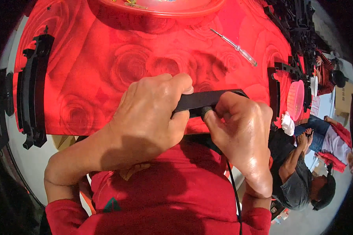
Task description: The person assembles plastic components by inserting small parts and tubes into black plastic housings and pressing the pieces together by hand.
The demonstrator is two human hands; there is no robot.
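Both hands are at the near centre of the scene, above the near edge of the counter, which is covered with a red cloth printed with rose shapes.

The left hand is clenched around the left end of a flat black plastic strip. The thumb lies along the top edge of the strip and the remaining fingers wrap underneath it.

The right hand grasps the right portion of the same strip. The thumb tip, which looks dark or covered, presses against the lower edge of the strip, just beside the left hand. The other fingers curl over the strip from above. The far right corner of the strip protrudes past the knuckles.

The strip is held roughly level, slightly raised toward the right, and is clear of the cloth. Whether it touches the counter edge cannot be determined.

A thin black cable runs down from below the right hand toward the near edge of the view, across the red sleeve.

Surrounding items:
- A screwdriver with a clear handle lies on the cloth, far and to the right of the hands, well apart from them.
- A curved black plastic frame part rests at the left edge of the counter.
- A red tray sits at the far edge.
- More black plastic parts are stacked at the far right.
- A small pink basket stands at the right edge.

Other people sit to the right of the counter, apart from the hands.
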